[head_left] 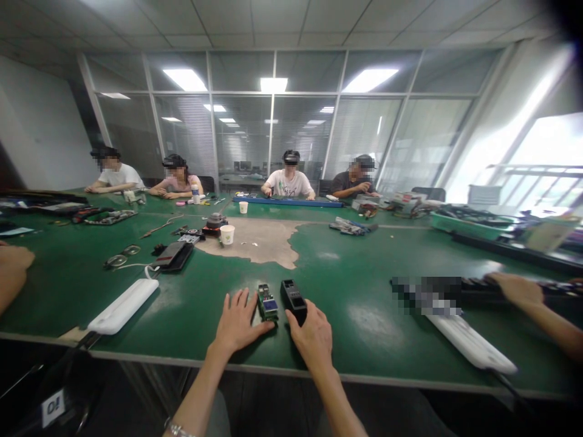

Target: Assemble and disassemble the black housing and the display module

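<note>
A green circuit board [268, 303] with a small bluish screen lies on the table in front of me. My left hand [235, 321] rests beside it with the fingers spread, its thumb by the board's near end. Just right of the board is a long black plastic case [293, 297] with openings in its upper face. My right hand [313, 334] closes around the near end of that case, thumb on the left and fingers on the right. The case's near end is partly hidden by the hand.
White power strips [125, 306] lie left and right on the green table [355, 267]. Paper cups [227, 235], loose electronic parts and a green basket [471, 224] stand farther off. Several people sit around, and neighbours' hands [519, 291] reach in at both sides.
</note>
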`<state>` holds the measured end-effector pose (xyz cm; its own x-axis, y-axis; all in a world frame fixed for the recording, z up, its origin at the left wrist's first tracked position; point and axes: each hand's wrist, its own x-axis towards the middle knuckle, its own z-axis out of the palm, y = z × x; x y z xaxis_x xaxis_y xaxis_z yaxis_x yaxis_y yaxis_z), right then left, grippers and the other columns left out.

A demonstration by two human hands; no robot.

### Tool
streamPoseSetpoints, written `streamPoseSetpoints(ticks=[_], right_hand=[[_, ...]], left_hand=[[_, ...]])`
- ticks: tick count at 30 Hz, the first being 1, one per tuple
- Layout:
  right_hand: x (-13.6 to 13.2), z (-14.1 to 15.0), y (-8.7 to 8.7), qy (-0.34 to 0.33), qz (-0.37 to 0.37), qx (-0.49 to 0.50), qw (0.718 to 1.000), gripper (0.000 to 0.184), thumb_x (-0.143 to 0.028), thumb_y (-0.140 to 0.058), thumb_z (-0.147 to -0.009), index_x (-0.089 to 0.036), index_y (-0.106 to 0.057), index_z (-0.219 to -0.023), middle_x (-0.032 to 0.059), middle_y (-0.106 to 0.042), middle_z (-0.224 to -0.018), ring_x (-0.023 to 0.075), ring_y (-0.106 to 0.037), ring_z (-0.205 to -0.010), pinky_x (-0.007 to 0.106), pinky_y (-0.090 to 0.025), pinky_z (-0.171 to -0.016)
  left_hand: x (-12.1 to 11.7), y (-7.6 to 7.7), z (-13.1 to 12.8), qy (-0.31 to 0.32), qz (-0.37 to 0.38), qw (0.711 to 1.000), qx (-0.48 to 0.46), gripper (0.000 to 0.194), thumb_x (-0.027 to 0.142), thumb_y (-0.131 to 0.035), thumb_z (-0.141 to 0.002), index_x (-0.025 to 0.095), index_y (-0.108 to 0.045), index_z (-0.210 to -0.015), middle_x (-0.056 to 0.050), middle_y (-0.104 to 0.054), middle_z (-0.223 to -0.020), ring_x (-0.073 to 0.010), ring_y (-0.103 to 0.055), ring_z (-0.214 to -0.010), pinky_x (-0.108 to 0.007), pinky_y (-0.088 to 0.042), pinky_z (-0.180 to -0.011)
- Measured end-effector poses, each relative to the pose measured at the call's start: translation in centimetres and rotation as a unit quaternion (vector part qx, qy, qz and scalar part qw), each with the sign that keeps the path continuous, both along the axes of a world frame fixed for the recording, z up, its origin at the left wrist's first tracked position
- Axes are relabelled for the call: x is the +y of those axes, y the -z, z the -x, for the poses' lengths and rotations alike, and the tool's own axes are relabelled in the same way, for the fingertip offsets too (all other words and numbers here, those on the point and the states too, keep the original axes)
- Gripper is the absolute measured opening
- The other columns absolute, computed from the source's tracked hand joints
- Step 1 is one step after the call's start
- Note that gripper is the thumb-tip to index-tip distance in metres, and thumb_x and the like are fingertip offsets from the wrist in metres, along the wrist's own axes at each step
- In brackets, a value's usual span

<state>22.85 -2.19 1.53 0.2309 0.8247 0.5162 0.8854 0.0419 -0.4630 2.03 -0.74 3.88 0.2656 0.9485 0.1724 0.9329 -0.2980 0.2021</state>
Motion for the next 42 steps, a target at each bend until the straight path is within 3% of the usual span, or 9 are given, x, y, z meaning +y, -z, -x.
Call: streamPoseSetpoints(ticks=[5,14,20,28,33,42], right_hand=[[0.2,0.0,0.3,0.016,-0.015,0.006,1.0,0.077,-0.054,-0.057,-0.083,-0.003,-0.041,-0.138,0.023,-0.059,-0.125,0.0317,-0.054,-0.117,0.041,-0.042,-0.095],[0.6,0.3,0.3,-0.059,-0.071,-0.005,0.996,0.075,-0.056,-0.046,-0.089,-0.009,-0.031,-0.145,0.0199,-0.053,-0.134,0.0309,-0.05,-0.12,0.045,-0.042,-0.097],[1.0,0.5,1.0,-0.05,-0.05,-0.039,0.997,0.079,-0.055,-0.042,-0.091,-0.008,-0.018,-0.15,0.0216,-0.051,-0.135,0.0314,-0.054,-0.114,0.044,-0.045,-0.09],[1.1,0.4,1.3,-0.041,-0.062,-0.062,0.995,0.081,-0.057,-0.041,-0.092,-0.004,-0.019,-0.149,0.0219,-0.056,-0.126,0.0323,-0.052,-0.112,0.043,-0.045,-0.088],[0.9,0.5,1.1,-0.032,-0.061,-0.074,0.995,0.075,-0.053,-0.04,-0.094,-0.004,-0.021,-0.148,0.0212,-0.056,-0.128,0.0305,-0.054,-0.11,0.042,-0.044,-0.089],[0.9,0.2,1.2,-0.04,-0.047,-0.053,0.997,0.057,-0.045,-0.037,-0.096,-0.003,-0.046,-0.132,0.0198,-0.062,-0.12,0.0281,-0.056,-0.109,0.041,-0.043,-0.093]], left_hand=[[0.1,0.2,0.1,0.001,-0.005,1.0,0.0,0.091,0.084,-0.026,-0.08,0.024,-0.032,-0.148,-0.011,-0.03,-0.155,-0.033,-0.021,-0.143,-0.055,-0.008,-0.116],[0.1,0.2,0.0,-0.004,-0.006,1.0,0.009,0.096,0.083,-0.028,-0.081,0.015,-0.031,-0.148,-0.014,-0.028,-0.155,-0.0328,-0.022,-0.143,-0.053,-0.009,-0.117],[0.4,0.0,0.2,-0.007,0.011,1.0,0.001,0.101,0.083,-0.035,-0.077,0.013,-0.026,-0.15,-0.015,-0.023,-0.157,-0.0333,-0.017,-0.145,-0.054,-0.007,-0.117],[1.8,-0.6,0.5,0.003,0.032,0.999,-0.005,0.12,0.086,-0.047,-0.065,0.007,-0.018,-0.151,-0.019,-0.015,-0.158,-0.0354,-0.01,-0.146,-0.054,-0.008,-0.117],[1.8,0.0,0.1,0.007,0.019,1.0,-0.005,0.117,0.087,-0.045,-0.064,0.011,-0.024,-0.15,-0.017,-0.02,-0.157,-0.0349,-0.012,-0.146,-0.056,-0.005,-0.117],[1.4,-0.1,0.0,0.018,0.018,1.0,-0.007,0.112,0.092,-0.041,-0.064,0.016,-0.033,-0.147,-0.015,-0.025,-0.156,-0.0346,-0.017,-0.145,-0.057,-0.004,-0.117]])
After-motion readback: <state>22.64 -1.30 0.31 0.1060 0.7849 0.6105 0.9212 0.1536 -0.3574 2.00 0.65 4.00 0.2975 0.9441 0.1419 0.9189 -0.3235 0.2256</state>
